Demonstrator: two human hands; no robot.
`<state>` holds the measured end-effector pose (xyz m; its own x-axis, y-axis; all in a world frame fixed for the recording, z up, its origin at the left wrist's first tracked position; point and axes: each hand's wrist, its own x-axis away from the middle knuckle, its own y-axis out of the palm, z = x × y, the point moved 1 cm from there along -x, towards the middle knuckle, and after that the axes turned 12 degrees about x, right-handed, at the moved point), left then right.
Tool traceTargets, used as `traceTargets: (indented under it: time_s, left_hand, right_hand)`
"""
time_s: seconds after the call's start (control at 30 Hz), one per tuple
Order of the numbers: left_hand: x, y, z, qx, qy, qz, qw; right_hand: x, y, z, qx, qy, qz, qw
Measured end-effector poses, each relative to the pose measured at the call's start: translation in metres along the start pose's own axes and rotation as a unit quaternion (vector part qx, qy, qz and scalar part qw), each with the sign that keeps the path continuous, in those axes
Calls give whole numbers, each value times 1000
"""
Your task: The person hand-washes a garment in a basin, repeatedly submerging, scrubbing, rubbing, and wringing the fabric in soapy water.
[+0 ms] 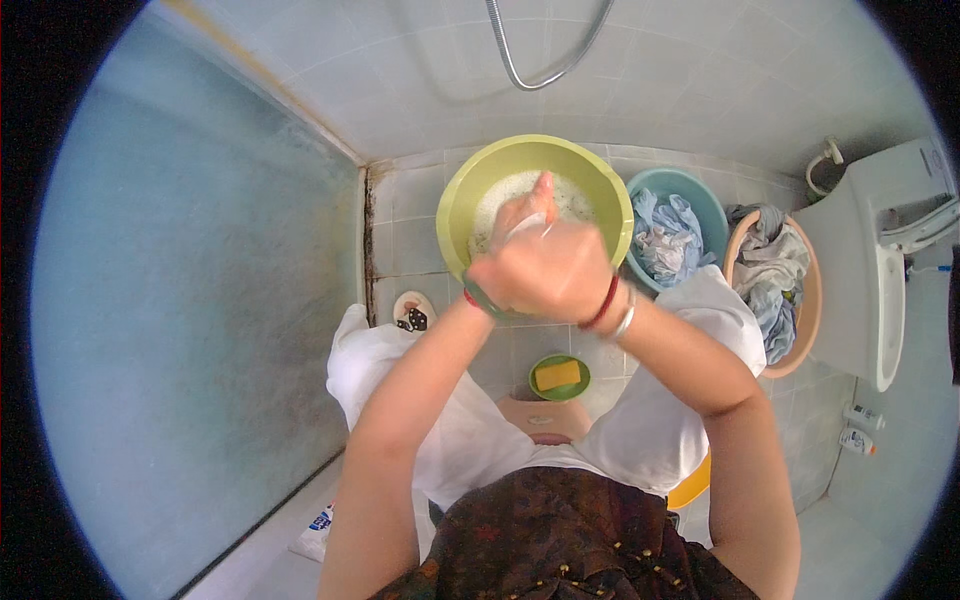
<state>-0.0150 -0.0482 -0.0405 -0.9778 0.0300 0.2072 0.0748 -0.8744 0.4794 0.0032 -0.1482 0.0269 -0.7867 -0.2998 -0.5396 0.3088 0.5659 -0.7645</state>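
Observation:
A yellow-green plastic basin (455,202) with foamy water (499,199) stands on the tiled floor before me, by the wall. Both my hands are above its near side, close together and partly overlapping. My left hand (517,225) reaches over the foam with a bit of white cloth or foam about its fingers; which of the two it is, I cannot tell. My right hand (566,266) is blurred and bent across it. Whether either holds anything is hidden. Below them, a yellow soap bar (557,375) lies in a small green dish (560,396).
Right of the basin stand a blue tub (716,210) of wet clothes and a peach tub (814,322) of laundry. A white washbasin (889,322) is at the far right, a frosted glass panel (210,300) at the left. A metal shower hose (529,84) hangs ahead.

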Motion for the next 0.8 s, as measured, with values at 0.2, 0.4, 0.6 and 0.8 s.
traceTargets:
  time_s: [0.2,0.4,0.6,0.8]
  left_hand:
    - [-30,-35,-10,289,-68,-211,931]
    - [17,31,36,206,-62,54,975]
    - [-2,-31,89,-34,105,-80,991]
    - [0,-25,96,-171,210,-85,959]
  right_hand:
    - [18,30,-18,116,-102,55,986]
    - [-2,20,21,24,27,1,999]
    - [-12,2,11,-385,-46,-162,907]
    - [-12,-4,13,-359,13,-287,888]
